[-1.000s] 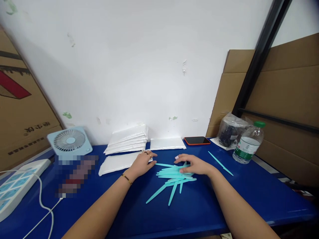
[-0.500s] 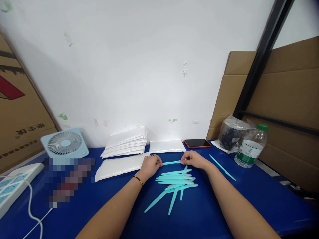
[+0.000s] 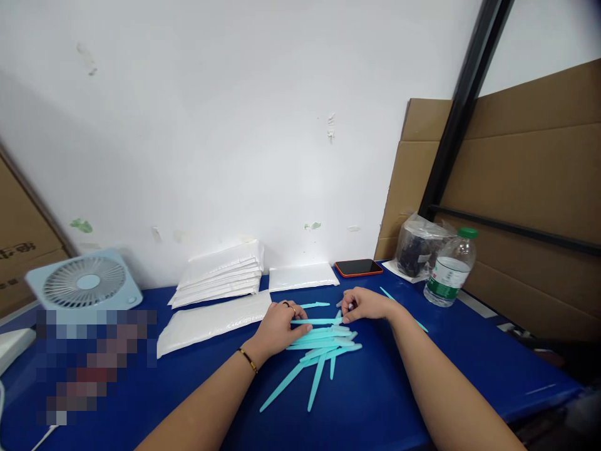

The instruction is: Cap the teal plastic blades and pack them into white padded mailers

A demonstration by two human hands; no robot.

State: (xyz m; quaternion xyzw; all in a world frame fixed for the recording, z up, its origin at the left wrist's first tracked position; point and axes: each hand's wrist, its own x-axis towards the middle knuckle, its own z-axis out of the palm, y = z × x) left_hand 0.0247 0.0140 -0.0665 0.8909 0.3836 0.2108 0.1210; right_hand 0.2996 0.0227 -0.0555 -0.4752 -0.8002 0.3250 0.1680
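Observation:
Turquoise eyebrow razors with slim handles, some with clear covers, lie in a loose pile (image 3: pixel 323 341) on the blue table. My left hand (image 3: pixel 280 324) is closed on the handle end of one razor (image 3: pixel 319 321) at the pile's back edge. At that razor's other end my right hand (image 3: pixel 364 305) pinches with thumb and forefinger; the tip is partly hidden by them. Just behind lies a single razor (image 3: pixel 322 305), apart from the pile. Another razor (image 3: pixel 385 293) rests to the right, partly covered by my right forearm.
White padded packets (image 3: pixel 220 272) are stacked by the wall, with a long packet (image 3: pixel 211 322) in front and another packet (image 3: pixel 303 277) beside them. An orange-edged phone (image 3: pixel 359 268), a wrapped dark item (image 3: pixel 416 250) and a water bottle (image 3: pixel 448 275) stand right. A fan (image 3: pixel 89 282) sits left.
The razor held between both hands half a second ago now lies on the table behind them. My hands have come nearer and taken hold of another razor at the pile. The view has shifted right.

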